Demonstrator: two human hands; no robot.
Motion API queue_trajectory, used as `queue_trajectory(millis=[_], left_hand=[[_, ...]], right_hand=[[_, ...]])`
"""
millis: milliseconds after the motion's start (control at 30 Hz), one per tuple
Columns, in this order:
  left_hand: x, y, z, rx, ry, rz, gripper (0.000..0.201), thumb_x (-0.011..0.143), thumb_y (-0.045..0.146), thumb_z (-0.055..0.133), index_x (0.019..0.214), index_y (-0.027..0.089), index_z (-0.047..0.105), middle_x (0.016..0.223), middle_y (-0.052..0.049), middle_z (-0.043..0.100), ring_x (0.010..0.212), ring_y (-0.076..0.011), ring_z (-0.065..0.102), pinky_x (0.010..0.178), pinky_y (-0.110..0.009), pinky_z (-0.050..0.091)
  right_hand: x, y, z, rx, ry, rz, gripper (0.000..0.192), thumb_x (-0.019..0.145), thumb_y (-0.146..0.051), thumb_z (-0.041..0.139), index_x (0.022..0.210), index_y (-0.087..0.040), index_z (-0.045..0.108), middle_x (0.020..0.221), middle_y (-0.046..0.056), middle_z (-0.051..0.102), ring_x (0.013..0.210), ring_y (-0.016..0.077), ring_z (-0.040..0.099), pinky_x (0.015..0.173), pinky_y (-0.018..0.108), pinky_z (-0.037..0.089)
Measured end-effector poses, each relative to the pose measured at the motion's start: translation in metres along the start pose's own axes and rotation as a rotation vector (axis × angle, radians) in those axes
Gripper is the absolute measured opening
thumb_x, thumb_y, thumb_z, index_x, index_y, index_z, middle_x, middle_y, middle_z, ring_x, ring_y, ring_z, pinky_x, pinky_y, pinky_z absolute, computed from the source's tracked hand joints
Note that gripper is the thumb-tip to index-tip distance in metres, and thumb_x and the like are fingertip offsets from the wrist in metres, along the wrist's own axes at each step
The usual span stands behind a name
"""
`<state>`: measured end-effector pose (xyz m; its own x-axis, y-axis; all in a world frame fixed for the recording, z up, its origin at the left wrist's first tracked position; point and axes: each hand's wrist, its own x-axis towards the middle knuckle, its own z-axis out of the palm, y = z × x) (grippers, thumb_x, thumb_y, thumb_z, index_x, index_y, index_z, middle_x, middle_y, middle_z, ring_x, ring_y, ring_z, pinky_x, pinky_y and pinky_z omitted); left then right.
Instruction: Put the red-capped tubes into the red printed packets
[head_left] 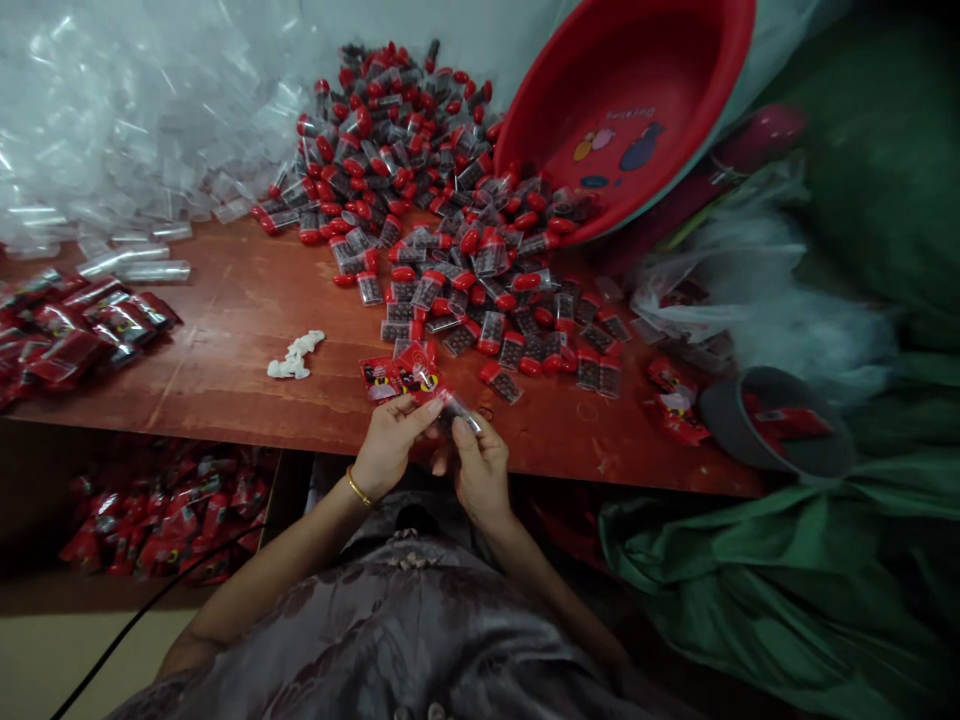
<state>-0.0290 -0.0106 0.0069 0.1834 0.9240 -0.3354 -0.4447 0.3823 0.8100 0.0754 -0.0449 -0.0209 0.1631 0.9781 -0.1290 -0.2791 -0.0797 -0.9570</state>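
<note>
At the near edge of the red-brown wooden table [240,330], my left hand [386,445] pinches a red printed card [401,378] and the end of a small clear sleeve [457,408]. My right hand [480,470] grips the same clear sleeve from the right. A gold bangle circles my left wrist. Just beyond the hands spreads a heap of small clear tubes with red caps [442,200].
A tipped red basin [637,100] leans at the back right. Clear empty sleeves [112,130] pile at the back left. Packed red items [75,330] lie at left and under the table [157,520]. A white scrap [295,356], a grey cup [772,420] and green cloth [787,580] are nearby.
</note>
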Motion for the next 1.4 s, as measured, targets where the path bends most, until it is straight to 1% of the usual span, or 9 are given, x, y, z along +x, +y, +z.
queue_trajectory(millis=[167,333,467,667,800,900,1100,1267,1400], left_hand=[[-0.003,-0.002,-0.009,0.167,-0.067,0.055,0.030,0.066,0.043,0.074,0.070,0.014,0.065,0.055,0.002,0.056,0.049,-0.0073,0.049,0.046,-0.019,0.041],[0.001,-0.002,-0.007,0.111,-0.042,0.064,0.034,0.065,0.047,0.074,0.070,0.014,0.066,0.050,0.003,0.053,0.045,-0.0052,0.045,0.045,-0.017,0.039],[0.001,-0.007,-0.001,0.098,-0.063,-0.009,0.037,0.064,0.050,0.072,0.073,0.015,0.065,0.045,0.006,0.047,0.035,-0.0057,0.041,0.033,-0.017,0.033],[-0.003,-0.012,0.001,0.159,-0.149,-0.012,0.037,0.070,0.052,0.068,0.073,0.015,0.064,0.047,0.004,0.051,0.033,-0.0063,0.043,0.031,-0.018,0.033],[-0.001,-0.007,0.000,0.124,-0.054,0.059,0.040,0.071,0.055,0.065,0.065,0.016,0.060,0.048,0.005,0.046,0.038,-0.0049,0.041,0.033,-0.016,0.032],[0.000,-0.005,-0.001,0.137,-0.021,0.106,0.037,0.070,0.052,0.068,0.066,0.016,0.061,0.051,0.005,0.047,0.041,-0.0044,0.041,0.035,-0.016,0.034],[-0.010,-0.012,-0.001,0.224,-0.112,0.070,0.035,0.074,0.050,0.064,0.079,0.016,0.063,0.050,0.005,0.049,0.035,-0.0056,0.043,0.033,-0.018,0.034],[-0.006,-0.003,0.001,0.194,-0.029,0.162,0.049,0.074,0.063,0.055,0.061,0.016,0.052,0.048,0.005,0.047,0.037,-0.0056,0.042,0.035,-0.018,0.034],[-0.001,-0.002,0.007,0.328,-0.046,0.238,0.049,0.076,0.059,0.056,0.056,0.016,0.047,0.045,0.006,0.042,0.038,-0.0048,0.041,0.035,-0.017,0.031]], right_hand=[[0.000,0.002,-0.003,0.019,-0.071,0.036,0.030,0.084,-0.049,0.055,0.078,-0.019,0.058,0.066,-0.003,0.063,0.033,0.0046,0.046,0.034,0.018,0.037],[-0.004,0.004,0.000,-0.073,-0.080,-0.017,0.031,0.083,-0.049,0.055,0.078,-0.019,0.058,0.065,-0.002,0.064,0.036,0.0063,0.049,0.036,0.019,0.039],[-0.004,0.009,0.002,-0.046,-0.013,-0.030,0.031,0.084,-0.048,0.055,0.076,-0.019,0.058,0.062,-0.003,0.061,0.036,0.0058,0.047,0.035,0.018,0.037],[-0.001,0.007,0.008,0.057,0.017,0.005,0.034,0.082,-0.053,0.056,0.077,-0.019,0.057,0.045,-0.008,0.047,0.033,0.0067,0.044,0.035,0.018,0.036],[0.001,0.002,0.006,0.070,-0.053,0.019,0.032,0.083,-0.051,0.055,0.075,-0.020,0.055,0.053,-0.006,0.054,0.032,0.0060,0.045,0.034,0.019,0.037],[-0.001,0.004,0.006,0.033,-0.037,-0.015,0.030,0.083,-0.049,0.055,0.078,-0.019,0.057,0.063,-0.004,0.060,0.032,0.0044,0.045,0.033,0.018,0.037],[-0.004,0.009,0.008,0.114,0.018,-0.017,0.028,0.084,-0.048,0.056,0.082,-0.020,0.057,0.049,-0.008,0.052,0.034,0.0068,0.046,0.034,0.018,0.038],[-0.002,0.006,0.007,0.143,-0.058,0.019,0.034,0.081,-0.053,0.057,0.077,-0.020,0.056,0.054,-0.007,0.056,0.032,0.0048,0.043,0.033,0.017,0.035],[-0.002,0.004,0.010,0.195,0.007,-0.009,0.037,0.079,-0.056,0.058,0.074,-0.020,0.054,0.044,-0.009,0.049,0.029,0.0042,0.038,0.032,0.016,0.031]])
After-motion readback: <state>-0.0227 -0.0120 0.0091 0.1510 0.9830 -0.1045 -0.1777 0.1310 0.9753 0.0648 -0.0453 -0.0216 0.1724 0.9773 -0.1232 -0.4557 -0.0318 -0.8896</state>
